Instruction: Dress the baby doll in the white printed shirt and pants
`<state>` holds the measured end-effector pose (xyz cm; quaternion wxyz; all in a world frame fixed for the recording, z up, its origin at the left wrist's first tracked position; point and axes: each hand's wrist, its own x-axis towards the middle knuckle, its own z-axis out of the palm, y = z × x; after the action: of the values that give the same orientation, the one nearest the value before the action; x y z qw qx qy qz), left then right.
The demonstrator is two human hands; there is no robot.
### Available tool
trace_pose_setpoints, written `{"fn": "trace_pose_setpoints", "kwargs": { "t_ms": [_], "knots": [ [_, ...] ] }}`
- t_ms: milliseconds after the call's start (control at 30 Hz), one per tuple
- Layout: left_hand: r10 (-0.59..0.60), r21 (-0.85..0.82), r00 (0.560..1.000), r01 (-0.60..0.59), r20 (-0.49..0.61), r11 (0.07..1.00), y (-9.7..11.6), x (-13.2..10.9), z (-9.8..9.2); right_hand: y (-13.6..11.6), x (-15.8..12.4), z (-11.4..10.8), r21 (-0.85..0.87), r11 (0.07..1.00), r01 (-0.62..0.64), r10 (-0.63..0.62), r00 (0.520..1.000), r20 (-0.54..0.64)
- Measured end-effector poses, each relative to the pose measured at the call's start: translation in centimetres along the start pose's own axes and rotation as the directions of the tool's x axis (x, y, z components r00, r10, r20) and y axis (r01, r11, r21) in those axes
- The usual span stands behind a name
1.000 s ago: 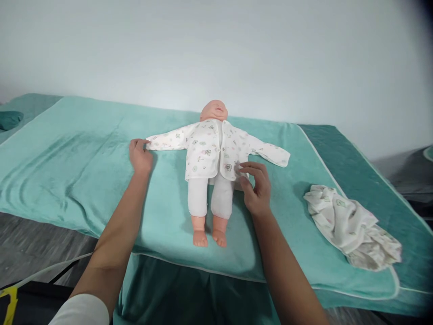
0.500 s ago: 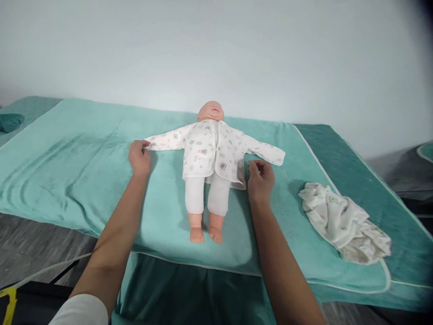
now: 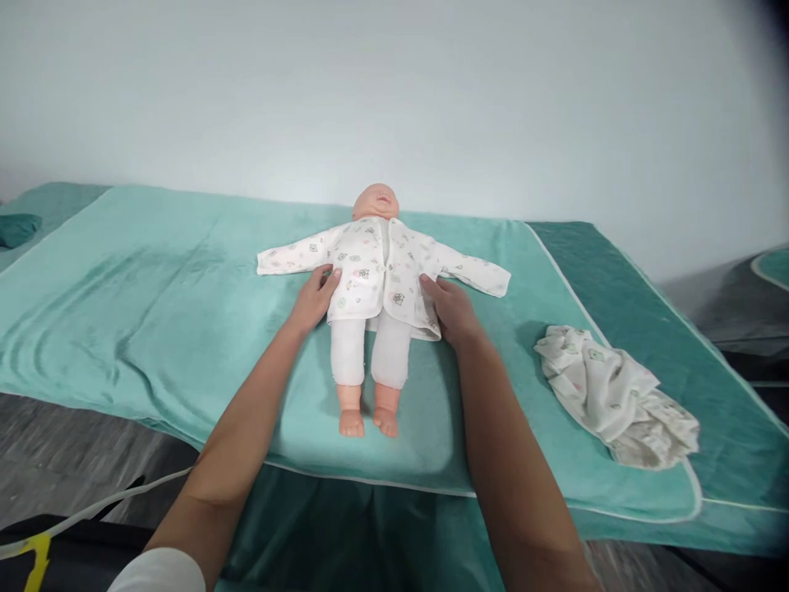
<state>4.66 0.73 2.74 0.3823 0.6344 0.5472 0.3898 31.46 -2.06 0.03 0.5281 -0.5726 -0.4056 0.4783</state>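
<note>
A baby doll (image 3: 377,202) lies on its back on the green bed cover, head toward the wall. It wears a white printed baby jacket (image 3: 363,284), its front edges meeting near the chest and both sleeves spread outward. White cloth covers the legs; the feet are bare. My left hand (image 3: 316,298) grips the doll's side at the waist, thumb on the jacket. On the opposite side my right hand (image 3: 452,306) does the same, its thumb on the jacket front and its other fingers mostly hidden.
A crumpled white printed garment (image 3: 616,395) lies on the bed to the right. The green bed cover (image 3: 154,312) stretches far left, against a pale wall (image 3: 394,90). A pale cable (image 3: 123,496) and a dark object with yellow tape (image 3: 38,563) are at lower left.
My left hand has left the sleeve cuff and moved inward to the doll's side. My right hand has moved up and inward onto the jacket's other side. The view has shifted slightly.
</note>
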Motion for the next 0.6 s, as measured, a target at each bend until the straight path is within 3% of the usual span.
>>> {"fn": "trace_pose_setpoints", "kwargs": {
  "t_ms": [67, 200, 400, 600],
  "knots": [
    [-0.035, -0.060, 0.999, 0.034, -0.006, 0.998, 0.3, 0.1, 0.5, -0.2, 0.0, 0.4, 0.106, 0.994, -0.018, 0.011, 0.997, 0.070],
    [-0.035, -0.186, 0.999, 0.037, 0.013, 0.982, 0.6, 0.7, 1.4, -0.4, -0.3, 0.8, 0.170, 0.984, 0.054, -0.072, 0.992, 0.099],
    [0.073, -0.365, 0.992, -0.030, 0.103, 0.931, 1.0, 1.4, 2.1, -0.6, -0.6, 1.0, 0.278, 0.949, 0.146, -0.198, 0.966, 0.167],
    [0.068, -0.392, 0.992, -0.021, 0.107, 0.920, 0.6, 1.3, 1.9, -0.5, -0.6, 1.0, 0.295, 0.949, 0.112, -0.169, 0.970, 0.174]
  ]
}}
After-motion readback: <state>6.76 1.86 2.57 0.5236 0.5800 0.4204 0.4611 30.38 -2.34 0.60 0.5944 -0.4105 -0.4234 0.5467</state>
